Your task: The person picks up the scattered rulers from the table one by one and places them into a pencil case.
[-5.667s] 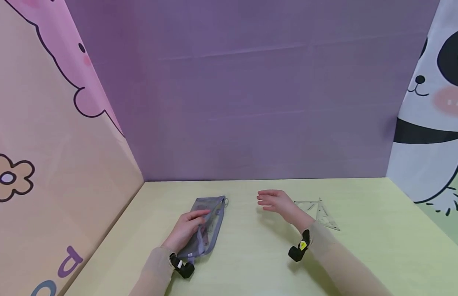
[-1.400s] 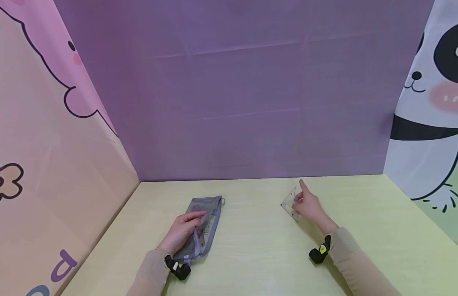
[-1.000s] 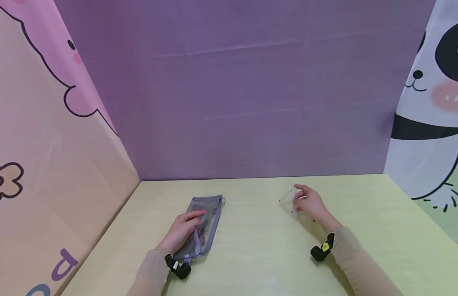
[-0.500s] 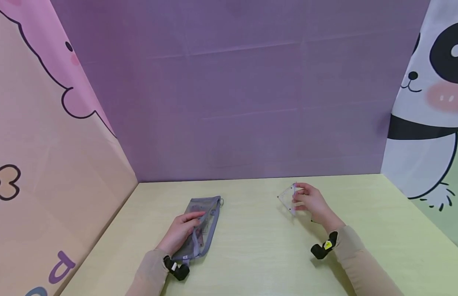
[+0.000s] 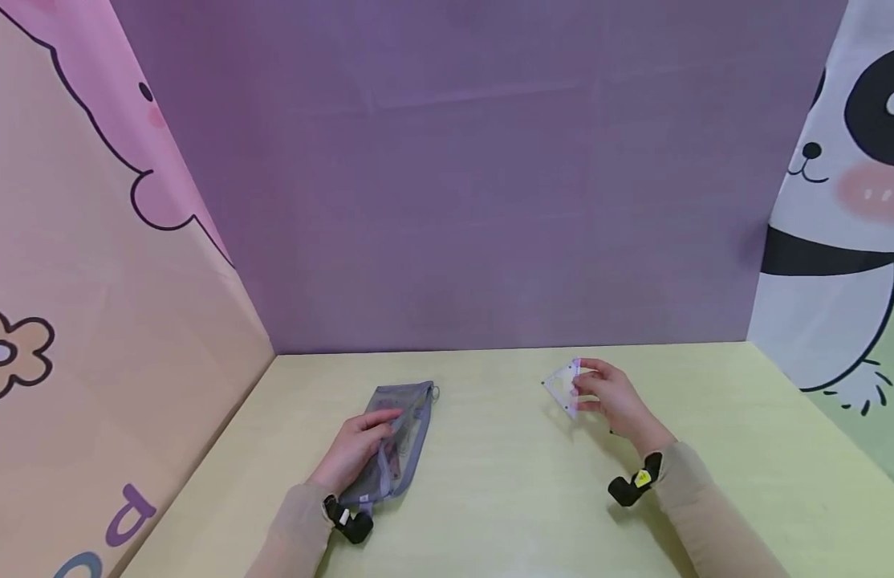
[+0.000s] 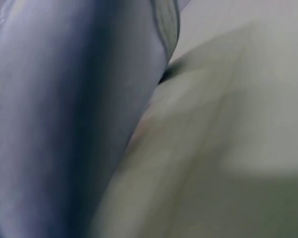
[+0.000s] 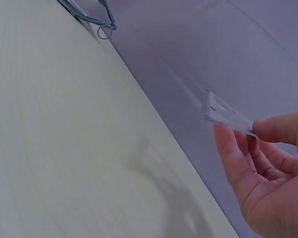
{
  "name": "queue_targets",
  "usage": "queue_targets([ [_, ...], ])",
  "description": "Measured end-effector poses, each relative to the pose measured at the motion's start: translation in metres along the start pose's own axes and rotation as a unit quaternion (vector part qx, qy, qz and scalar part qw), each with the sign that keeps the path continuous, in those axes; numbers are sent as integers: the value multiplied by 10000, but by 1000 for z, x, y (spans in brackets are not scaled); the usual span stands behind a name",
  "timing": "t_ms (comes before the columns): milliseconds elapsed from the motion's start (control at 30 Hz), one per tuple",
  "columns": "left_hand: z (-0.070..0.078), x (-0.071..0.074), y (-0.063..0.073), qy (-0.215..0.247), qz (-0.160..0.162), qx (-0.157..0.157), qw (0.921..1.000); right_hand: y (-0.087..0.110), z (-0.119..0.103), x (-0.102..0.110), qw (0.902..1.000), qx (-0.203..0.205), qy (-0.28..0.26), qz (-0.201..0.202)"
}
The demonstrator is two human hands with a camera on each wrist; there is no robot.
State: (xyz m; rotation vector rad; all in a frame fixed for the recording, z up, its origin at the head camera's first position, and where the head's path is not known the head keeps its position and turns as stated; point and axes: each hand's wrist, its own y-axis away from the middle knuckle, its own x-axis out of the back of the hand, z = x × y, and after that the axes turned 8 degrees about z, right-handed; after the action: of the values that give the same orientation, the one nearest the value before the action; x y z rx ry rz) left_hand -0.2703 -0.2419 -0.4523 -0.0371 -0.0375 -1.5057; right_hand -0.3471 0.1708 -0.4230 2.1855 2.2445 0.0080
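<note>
In the head view my left hand [image 5: 355,451] holds a grey-purple see-through zip pouch [image 5: 414,459] lying on the table at centre left. Its thumb and fingers are at the pouch's long edge, and several items show dimly inside. The left wrist view has the pouch [image 6: 44,124] blurred and close up. At centre right, my right hand [image 5: 616,400] pinches a clear plastic set square [image 5: 562,388] above the table, its shadow falling below. In the right wrist view the thumb and fingertips grip one end of the set square [image 7: 228,115].
A dark corner tip [image 5: 611,433] shows beside the right wrist, most of it hidden by the arm. The pale wooden table [image 5: 490,498] ends at a purple back panel [image 5: 447,201]. Printed side panels stand left and right. A ring [image 7: 105,32] hangs at the pouch's end.
Two set squares lay at the right earlier. My right hand has since moved right and taken one up, raising and tilting it slightly. The left hand stays on the pouch.
</note>
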Motion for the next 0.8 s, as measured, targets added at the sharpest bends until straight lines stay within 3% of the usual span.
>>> queue_targets([
  [467,0,1,-1,-72,143,0,9999,-4,6,-4,9996,-66,-152,-208],
  [800,0,0,-1,-132,75,-11,9999,-5,4,-7,9988,-119,-239,-418],
])
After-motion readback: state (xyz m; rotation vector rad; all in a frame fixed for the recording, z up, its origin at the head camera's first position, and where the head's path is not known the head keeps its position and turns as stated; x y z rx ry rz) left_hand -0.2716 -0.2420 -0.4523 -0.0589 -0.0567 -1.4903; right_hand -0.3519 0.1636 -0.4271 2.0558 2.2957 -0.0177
